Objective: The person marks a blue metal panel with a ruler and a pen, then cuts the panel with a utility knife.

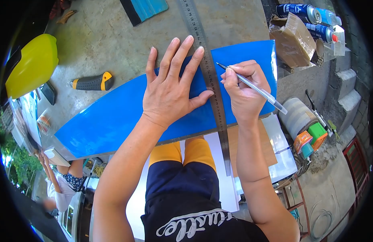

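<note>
A glossy blue sheet (110, 115) lies across the table, with a long metal ruler (219, 109) over it from the far side to past the near edge. My left hand (174, 84) is spread flat on the sheet, fingers apart, its thumb tip touching the ruler's left edge. To the right of the ruler, my right hand (246, 86) holds a clear pen (257, 87) in a writing grip. The pen's dark tip is over the blue sheet's right part, close to the ruler.
A black and yellow cutter (92, 82) lies left of the sheet, a teal scraper (148, 10) beyond it. A yellow-green panel (33, 66) stands at far left. Cans (299, 14) and a cardboard box (293, 40) are at back right. Another person (61, 189) is at lower left.
</note>
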Available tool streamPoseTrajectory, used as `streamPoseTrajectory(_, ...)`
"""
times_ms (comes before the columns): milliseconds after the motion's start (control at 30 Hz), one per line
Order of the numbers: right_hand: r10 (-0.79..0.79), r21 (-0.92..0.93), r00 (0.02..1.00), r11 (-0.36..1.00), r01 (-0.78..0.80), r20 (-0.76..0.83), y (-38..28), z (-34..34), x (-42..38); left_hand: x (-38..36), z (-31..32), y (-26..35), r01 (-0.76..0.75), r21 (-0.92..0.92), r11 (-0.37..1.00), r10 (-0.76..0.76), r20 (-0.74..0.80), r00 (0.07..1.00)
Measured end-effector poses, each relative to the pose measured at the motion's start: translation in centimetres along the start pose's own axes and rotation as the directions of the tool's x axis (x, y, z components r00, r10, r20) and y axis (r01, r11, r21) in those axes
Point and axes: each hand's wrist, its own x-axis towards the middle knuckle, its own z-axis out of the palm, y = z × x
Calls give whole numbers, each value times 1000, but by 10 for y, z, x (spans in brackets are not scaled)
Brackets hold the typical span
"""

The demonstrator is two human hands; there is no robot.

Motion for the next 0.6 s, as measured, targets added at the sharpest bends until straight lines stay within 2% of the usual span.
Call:
streamPoseTrajectory(233, 26, 3, 999, 1000, -26, -23, -4, 2, 1, 0, 0, -1, -3, -13, 1000, 3, -8, 1000)
streamPoseTrajectory(333, -26, -30, 999, 999, 26, -18, -10, 4, 6, 0, -1, 0, 1, -15, 1000, -1, 1, 1000)
streamPoseTrajectory(600, -18, -58, 1000, 998, 17, -9, -1, 9, 13, 1, -2, 0, 8, -16, 1000, -8, 3, 1000)
